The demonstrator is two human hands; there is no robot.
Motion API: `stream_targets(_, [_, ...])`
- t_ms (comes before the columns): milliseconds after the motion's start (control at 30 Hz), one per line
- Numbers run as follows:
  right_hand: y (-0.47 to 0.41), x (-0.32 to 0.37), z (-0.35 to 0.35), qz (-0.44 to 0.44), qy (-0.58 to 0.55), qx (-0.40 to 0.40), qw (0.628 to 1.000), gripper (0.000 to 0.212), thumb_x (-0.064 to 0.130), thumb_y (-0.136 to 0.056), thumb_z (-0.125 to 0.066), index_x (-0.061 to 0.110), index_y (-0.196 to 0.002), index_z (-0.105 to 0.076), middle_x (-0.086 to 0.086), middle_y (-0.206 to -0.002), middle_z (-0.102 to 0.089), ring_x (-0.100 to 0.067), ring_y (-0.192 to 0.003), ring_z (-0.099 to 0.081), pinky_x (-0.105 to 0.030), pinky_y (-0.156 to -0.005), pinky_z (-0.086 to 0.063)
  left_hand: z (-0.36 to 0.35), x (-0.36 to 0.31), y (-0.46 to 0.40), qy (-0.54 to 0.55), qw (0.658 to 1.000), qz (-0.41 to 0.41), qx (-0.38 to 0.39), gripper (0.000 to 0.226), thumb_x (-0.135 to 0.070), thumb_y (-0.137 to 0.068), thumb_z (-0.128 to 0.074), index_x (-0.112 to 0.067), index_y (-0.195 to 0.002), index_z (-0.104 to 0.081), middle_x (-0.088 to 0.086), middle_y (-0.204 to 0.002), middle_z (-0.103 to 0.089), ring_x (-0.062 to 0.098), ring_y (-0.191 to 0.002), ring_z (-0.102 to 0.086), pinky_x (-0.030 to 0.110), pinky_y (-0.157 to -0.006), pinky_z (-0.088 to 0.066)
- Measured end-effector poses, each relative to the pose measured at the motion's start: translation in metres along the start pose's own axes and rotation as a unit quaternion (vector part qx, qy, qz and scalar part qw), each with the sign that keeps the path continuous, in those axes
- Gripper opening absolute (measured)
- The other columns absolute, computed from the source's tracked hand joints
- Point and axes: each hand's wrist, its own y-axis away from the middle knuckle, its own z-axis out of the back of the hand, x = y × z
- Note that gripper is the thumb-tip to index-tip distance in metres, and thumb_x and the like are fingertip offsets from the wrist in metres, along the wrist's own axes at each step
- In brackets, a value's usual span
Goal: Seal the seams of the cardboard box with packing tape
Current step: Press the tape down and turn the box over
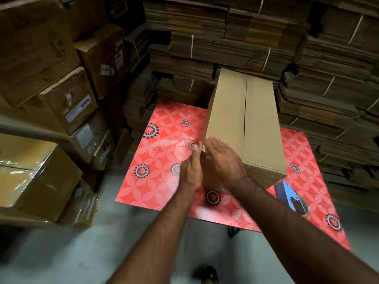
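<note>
A long brown cardboard box [258,124] stands on the table, its top flaps closed along a bare centre seam that runs away from me. My left hand [191,171] grips the box's near left corner, thumb up against the side. My right hand [222,160] lies flat on the near left part of the top, fingers together. A blue tape dispenser [291,198] with a roll of tape lies on the table just right of the box's near end, untouched.
The table [155,171] has a red floral cover. Stacks of bundled flat cardboard [215,37] rise behind and to the right. Taped, labelled cartons [61,103] sit on shelving at the left. Grey floor [82,253] lies below, with my foot at the bottom edge.
</note>
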Motion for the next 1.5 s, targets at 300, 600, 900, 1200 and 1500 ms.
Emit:
stream_targets(300, [-0.003,-0.004,-0.002,0.006,0.000,0.009,1.000,0.068,0.025,-0.098,-0.050,0.005,-0.157,-0.021,-0.014,-0.163,-0.024,-0.026,-0.152,-0.020,-0.039,-0.123,-0.016,-0.014,-0.016,0.023,0.094,0.995,-0.005,-0.042,0.091,-0.082,-0.086,-0.022,-0.018,-0.138,-0.059,-0.006,-0.141,-0.060,0.003,-0.130,-0.052,0.023,-0.112,-0.036])
stream_targets(600, [-0.006,-0.007,-0.001,0.009,-0.034,-0.008,0.999,0.082,0.057,-0.093,-0.016,0.004,-0.153,-0.032,-0.015,-0.159,-0.033,-0.025,-0.149,-0.028,-0.033,-0.124,-0.016,0.010,-0.022,-0.008,0.124,0.991,0.049,0.031,0.079,-0.063,-0.100,-0.013,-0.009,-0.145,-0.049,0.004,-0.147,-0.053,0.012,-0.135,-0.049,0.010,-0.095,-0.040])
stream_targets(900, [0.002,-0.024,0.004,0.075,-0.013,-0.012,0.997,0.066,0.028,-0.096,-0.060,0.001,-0.151,-0.036,-0.018,-0.157,-0.037,-0.031,-0.146,-0.033,-0.031,-0.120,-0.016,0.011,-0.034,0.005,-0.068,0.993,-0.081,0.056,0.055,-0.050,-0.107,-0.025,-0.021,-0.144,-0.053,-0.012,-0.143,-0.052,-0.013,-0.124,-0.044,-0.003,-0.095,-0.031])
stream_targets(1200, [0.031,-0.060,-0.029,0.032,0.018,-0.191,0.981,0.047,0.025,-0.090,-0.061,0.003,-0.132,-0.061,-0.016,-0.133,-0.063,-0.033,-0.121,-0.062,-0.047,-0.100,-0.049,0.015,0.008,-0.028,-0.385,0.836,-0.373,0.114,0.039,-0.014,-0.095,-0.061,-0.008,-0.133,-0.063,0.011,-0.142,-0.057,0.020,-0.135,-0.049,0.026,-0.118,-0.031])
stream_targets(1500, [0.049,-0.101,-0.022,0.004,0.039,-0.229,0.973,0.052,0.038,-0.095,-0.044,0.001,-0.125,-0.065,-0.019,-0.127,-0.067,-0.034,-0.116,-0.065,-0.043,-0.099,-0.050,-0.005,-0.012,-0.028,-0.485,0.762,-0.402,0.150,0.041,-0.021,-0.097,-0.055,-0.009,-0.137,-0.059,0.011,-0.141,-0.059,0.031,-0.136,-0.049,0.046,-0.115,-0.035])
